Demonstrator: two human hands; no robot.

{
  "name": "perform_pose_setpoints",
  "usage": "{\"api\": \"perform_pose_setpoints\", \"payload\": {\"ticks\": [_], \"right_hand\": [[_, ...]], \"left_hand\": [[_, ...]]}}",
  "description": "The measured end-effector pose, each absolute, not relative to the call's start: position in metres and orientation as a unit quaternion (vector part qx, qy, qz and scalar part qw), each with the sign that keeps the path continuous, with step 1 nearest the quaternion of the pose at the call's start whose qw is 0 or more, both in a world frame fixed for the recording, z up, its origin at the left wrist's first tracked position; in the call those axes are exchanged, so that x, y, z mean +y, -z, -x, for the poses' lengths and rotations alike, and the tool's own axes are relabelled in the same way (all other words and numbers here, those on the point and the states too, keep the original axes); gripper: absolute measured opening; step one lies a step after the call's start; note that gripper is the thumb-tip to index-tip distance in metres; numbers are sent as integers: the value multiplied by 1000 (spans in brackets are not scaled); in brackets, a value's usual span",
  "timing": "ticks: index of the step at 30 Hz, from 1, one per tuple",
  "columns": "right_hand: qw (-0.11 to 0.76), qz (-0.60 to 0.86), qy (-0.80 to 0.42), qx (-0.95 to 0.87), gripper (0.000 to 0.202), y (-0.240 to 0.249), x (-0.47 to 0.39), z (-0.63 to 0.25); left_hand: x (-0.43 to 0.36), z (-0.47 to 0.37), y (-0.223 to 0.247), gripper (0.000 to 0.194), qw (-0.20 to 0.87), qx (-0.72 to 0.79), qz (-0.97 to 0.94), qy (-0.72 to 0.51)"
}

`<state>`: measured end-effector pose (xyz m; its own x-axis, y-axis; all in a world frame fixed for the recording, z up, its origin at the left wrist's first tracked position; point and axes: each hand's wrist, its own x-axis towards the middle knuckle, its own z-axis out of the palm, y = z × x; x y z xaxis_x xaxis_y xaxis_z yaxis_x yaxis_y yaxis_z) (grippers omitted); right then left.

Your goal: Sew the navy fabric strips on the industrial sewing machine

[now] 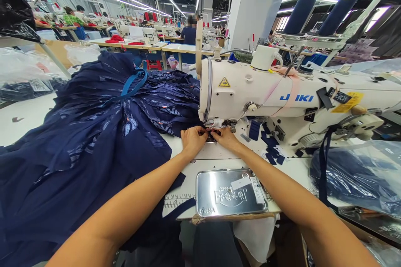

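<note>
A white sewing machine (pixel 263 87) stands before me, and both of my hands meet under its needle area. My left hand (pixel 194 139) is closed, its fingertips pinched at the edge of the navy fabric (pixel 184 123) beside the presser foot. Close to its right, my right hand (pixel 227 138) is closed too, thumb and fingers pressed together at the same spot. The small piece between the fingertips is dark and mostly hidden. A large pile of navy garments (pixel 103 133), tied with a blue strip (pixel 133 83), spreads over the table to the left.
A shiny metal tin lid (pixel 232 194) lies at the table's front edge. Small navy fabric pieces (pixel 272 148) lie right of the needle. Bagged navy goods (pixel 360 175) sit at the right. Thread cones (pixel 299 12) stand above the machine. Other people work farther back.
</note>
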<state>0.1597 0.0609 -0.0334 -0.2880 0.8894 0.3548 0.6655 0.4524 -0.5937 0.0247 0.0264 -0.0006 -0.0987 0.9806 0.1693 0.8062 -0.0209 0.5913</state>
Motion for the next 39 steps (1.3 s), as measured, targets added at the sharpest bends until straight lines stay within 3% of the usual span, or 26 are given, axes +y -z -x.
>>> {"api": "perform_pose_setpoints", "payload": {"ticks": [25, 39], "right_hand": [[348, 494, -236, -761, 13, 27, 62, -159], [255, 539, -69, -800, 18, 31, 61, -157]], "left_hand": [[24, -26, -2, 19, 155, 680, -654, -293], [24, -24, 0, 19, 158, 676, -658, -293]]}}
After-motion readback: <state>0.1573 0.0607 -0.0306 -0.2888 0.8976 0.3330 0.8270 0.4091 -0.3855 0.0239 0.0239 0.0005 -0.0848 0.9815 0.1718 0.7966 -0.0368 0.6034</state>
